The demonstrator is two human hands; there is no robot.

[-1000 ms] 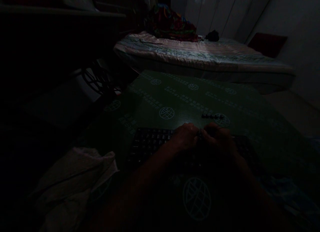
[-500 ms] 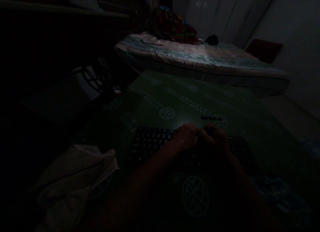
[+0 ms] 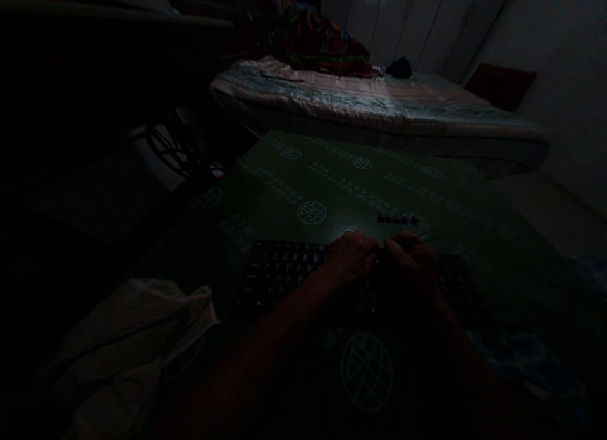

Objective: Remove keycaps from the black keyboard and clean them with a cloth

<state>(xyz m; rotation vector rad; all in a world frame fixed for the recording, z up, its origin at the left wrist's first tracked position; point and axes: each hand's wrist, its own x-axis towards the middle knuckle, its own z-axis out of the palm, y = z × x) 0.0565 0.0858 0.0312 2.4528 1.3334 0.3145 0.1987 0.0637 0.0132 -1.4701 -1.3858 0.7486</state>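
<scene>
A black keyboard (image 3: 279, 272) lies on the green table, its middle covered by my hands and forearms. My left hand (image 3: 353, 253) rests over its far edge, fingers curled and closed on it. Just to the right, my right hand (image 3: 411, 258) is closed in a pinch above the keyboard, with thumb and fingertips close to the left fingertips. Whatever the pinch holds is too dark and small to make out. Past the hands, a short row of small black pieces (image 3: 398, 219), resembling keycaps, lies on the table.
The green table (image 3: 265, 193) has printed globes and lettering. A crumpled pale cloth (image 3: 123, 339) lies at the left, a blue checked cloth (image 3: 531, 364) at the right. Behind stands a bed (image 3: 332, 98) with a dark red patterned blanket (image 3: 322, 45). The room is very dim.
My right hand has drawn slightly away from the left, leaving a small gap between the fingertips. The view has shifted slightly. The keyboard and black pieces stay in place.
</scene>
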